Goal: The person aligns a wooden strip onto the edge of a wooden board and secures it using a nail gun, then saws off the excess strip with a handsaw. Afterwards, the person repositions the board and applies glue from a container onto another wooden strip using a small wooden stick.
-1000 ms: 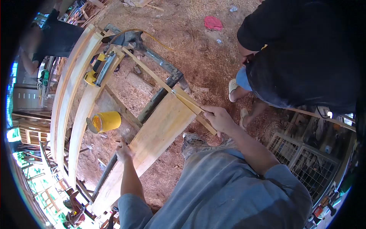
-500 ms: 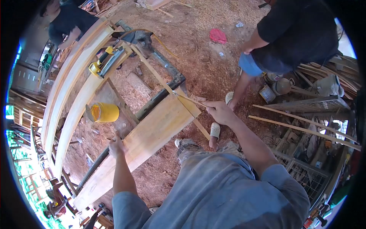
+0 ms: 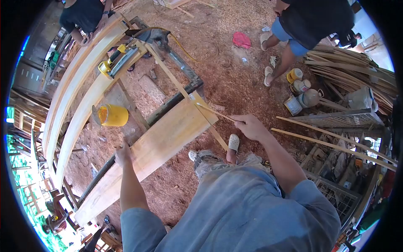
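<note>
A wide, pale wooden board lies slantwise in front of me on a dark metal frame. At its far edge my left hand is closed, and whatever the curled fingers hold is hidden. My right hand grips a thin wooden stick whose far tip reaches over the board's right end. Beyond the left hand stands a yellow bucket with orange stuff in its mouth.
Long curved wooden beams rise at left, carrying a yellow-and-grey power tool. A person in dark clothes touches them. Another person stands at upper right near paint cans. Two long strips jut in from the right.
The person at upper right has moved back, away from my right arm. The person at upper left now leans over the beams. My hands have shifted only slightly.
</note>
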{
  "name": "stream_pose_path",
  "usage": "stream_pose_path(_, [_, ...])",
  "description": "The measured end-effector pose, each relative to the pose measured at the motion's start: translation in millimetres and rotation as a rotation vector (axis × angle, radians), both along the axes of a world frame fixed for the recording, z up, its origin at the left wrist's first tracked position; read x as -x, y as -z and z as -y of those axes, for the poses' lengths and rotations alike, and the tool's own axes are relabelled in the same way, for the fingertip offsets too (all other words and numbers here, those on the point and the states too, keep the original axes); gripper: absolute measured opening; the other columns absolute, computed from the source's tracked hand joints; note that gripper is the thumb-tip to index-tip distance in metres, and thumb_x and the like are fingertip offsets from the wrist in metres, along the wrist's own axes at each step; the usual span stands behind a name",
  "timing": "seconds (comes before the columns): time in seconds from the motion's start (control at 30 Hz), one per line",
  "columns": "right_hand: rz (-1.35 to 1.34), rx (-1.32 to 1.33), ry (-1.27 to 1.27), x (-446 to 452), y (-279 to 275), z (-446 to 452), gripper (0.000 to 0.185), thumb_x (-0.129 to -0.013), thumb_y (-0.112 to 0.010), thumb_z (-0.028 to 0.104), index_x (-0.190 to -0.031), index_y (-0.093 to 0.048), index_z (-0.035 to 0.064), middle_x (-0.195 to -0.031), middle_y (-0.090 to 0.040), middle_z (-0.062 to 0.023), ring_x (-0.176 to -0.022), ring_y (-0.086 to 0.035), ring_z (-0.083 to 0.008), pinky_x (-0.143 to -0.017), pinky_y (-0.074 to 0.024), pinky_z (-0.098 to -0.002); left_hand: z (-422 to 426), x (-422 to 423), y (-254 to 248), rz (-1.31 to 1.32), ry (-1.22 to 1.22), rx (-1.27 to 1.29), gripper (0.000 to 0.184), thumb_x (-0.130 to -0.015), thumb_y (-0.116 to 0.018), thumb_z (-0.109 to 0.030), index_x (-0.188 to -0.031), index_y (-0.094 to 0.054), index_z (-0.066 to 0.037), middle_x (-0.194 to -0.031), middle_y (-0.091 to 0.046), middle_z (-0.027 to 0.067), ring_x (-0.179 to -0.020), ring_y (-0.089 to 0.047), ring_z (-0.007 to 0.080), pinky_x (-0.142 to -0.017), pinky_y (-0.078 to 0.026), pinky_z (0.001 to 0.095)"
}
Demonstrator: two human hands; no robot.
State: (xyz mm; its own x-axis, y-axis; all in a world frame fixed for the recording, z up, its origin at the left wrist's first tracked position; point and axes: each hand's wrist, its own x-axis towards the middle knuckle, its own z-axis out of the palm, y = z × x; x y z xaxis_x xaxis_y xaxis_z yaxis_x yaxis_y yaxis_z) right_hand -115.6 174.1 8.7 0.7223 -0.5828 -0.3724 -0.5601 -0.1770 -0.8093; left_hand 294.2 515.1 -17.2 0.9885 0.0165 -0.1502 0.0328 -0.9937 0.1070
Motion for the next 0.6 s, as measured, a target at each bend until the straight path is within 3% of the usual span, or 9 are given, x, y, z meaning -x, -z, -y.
stream_pose_path(0.17, [0.021, 0.03, 0.03, 4, 22, -13, 0.034, -0.095, -0.06, 0.017, -0.128, -0.066, 0.01, -0.117, -0.069, -0.0192, -0.106, -0.067, -0.033, -0.093, -0.0511, -0.0391, 2, -1, -3, -0.058, -0.012, 0.008, 0.086, -0.084, -0.048, -0.077, -0.112, -0.069, 0.002, -0.11, -0.07, 0.0252, -0.109, -0.065, 0.0406, -0.094, -0.048, 0.0493])
stream_pose_path(0.27, [0.129, 0.225, 0.055, 1, 29, -29, 0.034, -0.095, -0.06, 0.013, -0.128, -0.066, 0.0095, -0.108, -0.069, -0.0199, -0.102, -0.066, -0.035, -0.091, -0.0512, -0.042, -3, -5, 7, -0.008, -0.013, -0.006, 0.084, -0.085, -0.048, -0.077, -0.113, -0.07, 0.0, -0.11, -0.071, 0.0241, -0.109, -0.066, 0.0392, -0.094, -0.049, 0.0484])
stream_pose_path(0.33, [0.162, 0.353, 0.044, 2, 32, -40, 0.035, -0.095, -0.06, 0.011, -0.129, -0.065, 0.0098, -0.098, -0.065, -0.019, -0.082, -0.068, -0.0351, -0.077, -0.056, -0.042, -1, -1, 6, 0.041, -0.006, -0.026, 0.081, -0.086, -0.048, -0.075, -0.114, -0.071, -0.002, -0.109, -0.071, 0.0229, -0.109, -0.066, 0.038, -0.093, -0.049, 0.0475])
stream_pose_path(0.37, [0.16, 0.35, 0.048, 6, 33, -43, 0.035, -0.095, -0.06, 0.011, -0.129, -0.065, 0.0098, -0.098, -0.065, -0.019, -0.082, -0.068, -0.0351, -0.077, -0.056, -0.042, -1, 0, 4, 0.028, -0.018, -0.016, 0.081, -0.086, -0.048, -0.075, -0.117, -0.07, -0.003, -0.11, -0.071, 0.0227, -0.108, -0.066, 0.038, -0.094, -0.049, 0.0476])
stream_pose_path(0.43, [0.192, 0.129, -0.047, 9, 19, -47, 0.035, -0.096, -0.058, 0.011, -0.13, -0.065, 0.011, -0.094, -0.062, -0.0174, -0.061, -0.066, -0.0325, -0.061, -0.0576, -0.0384, -1, -2, 5, 0.016, -0.024, -0.008, 0.082, -0.086, -0.049, -0.075, -0.119, -0.069, -0.003, -0.111, -0.071, 0.0224, -0.108, -0.066, 0.038, -0.094, -0.049, 0.0476])
stream_pose_path(0.47, [0.193, 0.127, -0.042, 9, 13, -49, 0.035, -0.096, -0.058, 0.011, -0.13, -0.065, 0.011, -0.094, -0.062, -0.0174, -0.061, -0.066, -0.0325, -0.061, -0.0576, -0.0384, -6, -7, 12, 0.006, -0.035, -0.004, 0.081, -0.086, -0.048, -0.075, -0.117, -0.069, -0.003, -0.111, -0.071, 0.0227, -0.108, -0.066, 0.0383, -0.094, -0.049, 0.0481])
stream_pose_path(0.53, [0.17, -0.298, 0.197, 7, 1, -54, 0.034, -0.097, -0.057, 0.011, -0.13, -0.064, 0.0111, -0.096, -0.061, -0.0171, -0.047, -0.061, -0.0312, -0.05, -0.0563, -0.0352, -6, -8, 11, -0.004, -0.04, -0.006, 0.081, -0.086, -0.048, -0.075, -0.116, -0.07, -0.002, -0.111, -0.071, 0.023, -0.107, -0.066, 0.0386, -0.093, -0.049, 0.0485])
stream_pose_path(0.6, [0.109, -0.319, 0.227, -1, -14, -49, 0.034, -0.097, -0.057, 0.011, -0.131, -0.064, 0.0109, -0.094, -0.061, -0.0166, -0.052, -0.063, -0.0304, -0.053, -0.0561, -0.0357, -6, -7, 8, -0.029, -0.007, -0.009, 0.081, -0.086, -0.048, -0.075, -0.113, -0.07, -0.002, -0.109, -0.071, 0.0235, -0.106, -0.066, 0.0396, -0.092, -0.049, 0.0493])
